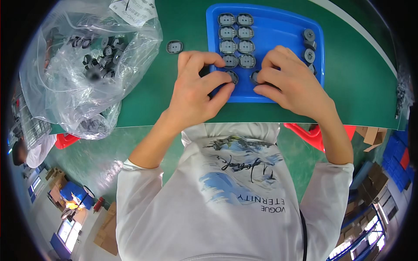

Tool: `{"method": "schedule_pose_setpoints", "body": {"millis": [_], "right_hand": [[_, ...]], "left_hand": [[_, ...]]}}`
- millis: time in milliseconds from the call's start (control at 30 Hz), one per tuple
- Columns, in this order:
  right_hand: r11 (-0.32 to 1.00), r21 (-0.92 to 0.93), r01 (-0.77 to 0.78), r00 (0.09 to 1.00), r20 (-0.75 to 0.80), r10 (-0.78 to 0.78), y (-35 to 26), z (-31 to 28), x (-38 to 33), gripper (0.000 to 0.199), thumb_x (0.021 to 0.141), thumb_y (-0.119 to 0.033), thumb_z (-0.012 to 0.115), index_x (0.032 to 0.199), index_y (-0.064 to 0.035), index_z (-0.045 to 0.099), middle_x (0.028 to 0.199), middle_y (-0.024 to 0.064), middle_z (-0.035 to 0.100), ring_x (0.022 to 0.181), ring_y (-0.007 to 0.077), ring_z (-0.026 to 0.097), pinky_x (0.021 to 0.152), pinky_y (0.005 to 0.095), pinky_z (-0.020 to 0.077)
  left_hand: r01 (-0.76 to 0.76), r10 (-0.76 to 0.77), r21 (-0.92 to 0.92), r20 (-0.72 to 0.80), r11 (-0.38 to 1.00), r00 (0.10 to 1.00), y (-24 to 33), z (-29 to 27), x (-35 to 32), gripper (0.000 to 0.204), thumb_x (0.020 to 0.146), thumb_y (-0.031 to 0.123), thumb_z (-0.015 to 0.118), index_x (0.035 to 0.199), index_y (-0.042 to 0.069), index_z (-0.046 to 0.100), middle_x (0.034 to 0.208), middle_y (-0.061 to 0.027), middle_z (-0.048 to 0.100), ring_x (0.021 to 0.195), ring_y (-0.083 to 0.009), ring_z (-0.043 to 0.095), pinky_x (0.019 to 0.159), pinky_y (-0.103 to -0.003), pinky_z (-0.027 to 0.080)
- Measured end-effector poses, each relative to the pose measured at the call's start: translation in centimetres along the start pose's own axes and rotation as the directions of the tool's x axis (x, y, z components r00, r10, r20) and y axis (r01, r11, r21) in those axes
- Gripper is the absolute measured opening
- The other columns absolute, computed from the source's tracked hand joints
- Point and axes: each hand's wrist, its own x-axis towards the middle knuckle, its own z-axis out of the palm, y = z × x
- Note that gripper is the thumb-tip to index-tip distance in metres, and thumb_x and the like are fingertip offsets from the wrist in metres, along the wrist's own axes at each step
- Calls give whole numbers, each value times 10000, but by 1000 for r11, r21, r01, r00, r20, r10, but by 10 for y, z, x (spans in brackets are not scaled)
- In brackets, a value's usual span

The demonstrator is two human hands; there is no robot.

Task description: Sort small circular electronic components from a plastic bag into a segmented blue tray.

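A blue tray (276, 93) holds several small grey oval plastic housings (227, 32) in two columns along its left side. At the near end of the left column, my left hand (198, 87) pinches a grey oval housing (235, 77) between thumb and fingers. My right hand (289, 80) has its fingertips closed on another grey housing (254, 77), partly hidden by them, at the near end of the right column. Both of these pieces sit low over the tray floor; contact with it cannot be made out. One loose housing (174, 47) lies on the green table, left of the tray.
Round grey parts (309, 55) line the tray's right side, some behind my right hand. A clear plastic bag (139, 65) with dark small parts (104, 56) covers the table's left. Red seat parts (305, 134) show below the table edge. Another person's white sleeve (41, 150) is far left.
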Motion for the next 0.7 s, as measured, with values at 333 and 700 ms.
{"method": "schedule_pose_setpoints", "body": {"millis": [333, 700], "right_hand": [[1000, -8, 18, 1000, 15, -18, -6, 1, -4, 131, 794, -70, 747, 896, -35, 674, 972, 84, 563, 936, 275, 572, 786, 383, 493], [997, -73, 27, 999, 24, -26, -10, 8, 1, 126, 793, -75, 738, 889, -35, 665, 994, 84, 584, 945, 277, 597, 795, 388, 515]], "left_hand": [[76, -79, 120, 21, 990, 997, 17, 3, 1, 160, 705, 71, 825, 824, 97, 722, 1068, -69, 613, 1016, -286, 493, 819, -378, 457], [84, -93, 191, 35, 978, 995, 20, -7, 6, 165, 684, 99, 833, 810, 96, 726, 1301, -132, 585, 1161, -350, 456, 981, -442, 392]]}}
